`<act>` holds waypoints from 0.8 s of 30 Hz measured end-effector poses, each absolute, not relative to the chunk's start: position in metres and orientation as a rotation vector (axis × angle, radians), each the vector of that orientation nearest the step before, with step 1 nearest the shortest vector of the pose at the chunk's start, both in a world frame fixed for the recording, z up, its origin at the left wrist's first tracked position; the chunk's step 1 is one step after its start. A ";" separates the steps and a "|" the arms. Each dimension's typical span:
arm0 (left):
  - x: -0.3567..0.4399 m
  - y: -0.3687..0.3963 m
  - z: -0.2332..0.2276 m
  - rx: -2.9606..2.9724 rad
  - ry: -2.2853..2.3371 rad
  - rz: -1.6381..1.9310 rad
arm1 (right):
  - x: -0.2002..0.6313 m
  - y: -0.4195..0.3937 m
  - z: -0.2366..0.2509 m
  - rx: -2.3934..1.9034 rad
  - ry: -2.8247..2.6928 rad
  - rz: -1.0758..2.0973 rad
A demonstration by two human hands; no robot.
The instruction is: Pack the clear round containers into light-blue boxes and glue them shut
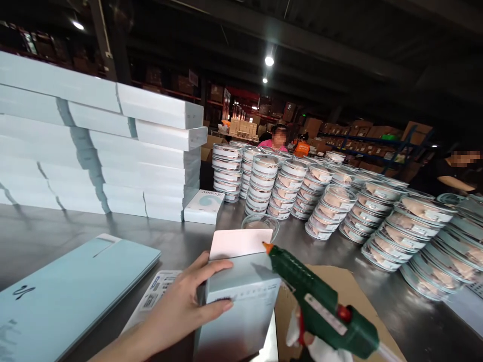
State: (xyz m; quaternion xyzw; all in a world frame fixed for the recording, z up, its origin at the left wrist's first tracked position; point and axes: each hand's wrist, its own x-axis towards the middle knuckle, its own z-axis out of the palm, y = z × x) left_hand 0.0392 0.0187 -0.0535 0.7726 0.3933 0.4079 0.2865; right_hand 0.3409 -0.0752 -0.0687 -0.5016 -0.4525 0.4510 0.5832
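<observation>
A pale blue box (241,296) stands in front of me with its white end flap (237,244) raised. My left hand (196,291) grips the box from the left, fingers over its top edge and thumb against the near face. In my right hand (313,344), which looks white-gloved, is a green glue gun (320,296). Its orange nozzle is at the right edge of the raised flap; I cannot tell whether it touches. Part of the right hand is hidden behind the glue gun. A cardboard sheet (339,286) lies under the gun.
White boxes (158,156) are piled along the left. A small printed box (204,205) stands beside them. Several stacks of clear round containers (332,211) fill the right and back. Flat blue folders (86,281) and a label sheet (154,291) lie at left. People are farther back.
</observation>
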 end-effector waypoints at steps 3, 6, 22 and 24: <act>0.024 0.030 -0.064 2.053 0.971 1.018 | 0.348 -0.078 -0.065 -1.100 -0.830 1.147; 0.010 0.037 -0.065 2.076 0.816 0.948 | 0.363 -0.083 -0.074 -1.142 -0.501 1.327; 0.008 0.031 -0.073 2.072 0.651 0.956 | 0.310 -0.047 -0.034 -0.962 -1.529 1.061; 0.013 0.027 -0.086 1.993 0.555 1.175 | 0.305 -0.046 -0.044 -0.946 -1.582 1.023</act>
